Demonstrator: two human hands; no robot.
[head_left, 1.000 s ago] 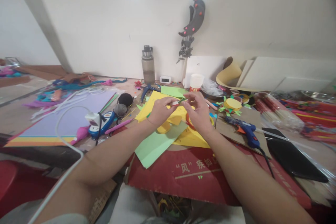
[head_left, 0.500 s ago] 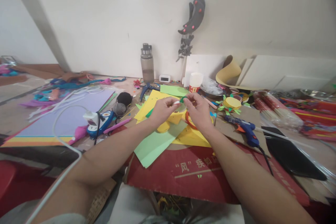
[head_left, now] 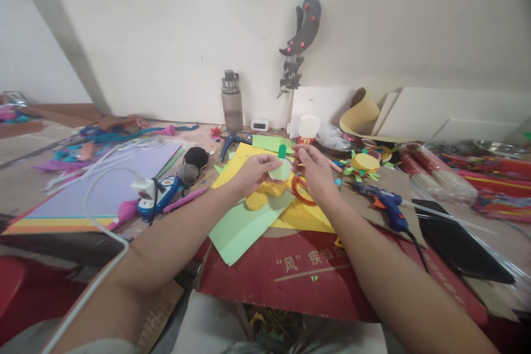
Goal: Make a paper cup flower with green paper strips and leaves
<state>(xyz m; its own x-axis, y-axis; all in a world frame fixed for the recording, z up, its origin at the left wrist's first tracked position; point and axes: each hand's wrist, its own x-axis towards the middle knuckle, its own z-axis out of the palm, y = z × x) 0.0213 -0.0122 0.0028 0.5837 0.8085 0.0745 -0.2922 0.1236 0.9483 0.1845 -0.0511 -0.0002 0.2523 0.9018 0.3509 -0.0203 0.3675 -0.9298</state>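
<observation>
My left hand (head_left: 255,172) pinches the edge of a round pale green disc (head_left: 281,170) with a white rim. A dark green rounded tab (head_left: 282,151) stands up from the disc's top. Just to the right is my right hand (head_left: 314,168), apart from the disc, its thumb and index finger close together; whether anything small is between them cannot be made out. Under the hands lie yellow paper (head_left: 307,218), pale green sheets (head_left: 236,232) and orange-handled scissors (head_left: 301,191), partly hidden by my right hand.
On the right are a blue glue gun (head_left: 392,207), a black tablet-like object (head_left: 460,243) and a yellow disc with green pieces (head_left: 365,162). A bottle (head_left: 232,102) and a paper cup (head_left: 308,130) stand behind. Purple sheets (head_left: 103,182) and a power strip (head_left: 164,199) are at left.
My right hand has moved off the green piece. The disc in my left hand now faces me, its green tab upright. The view has shifted slightly.
</observation>
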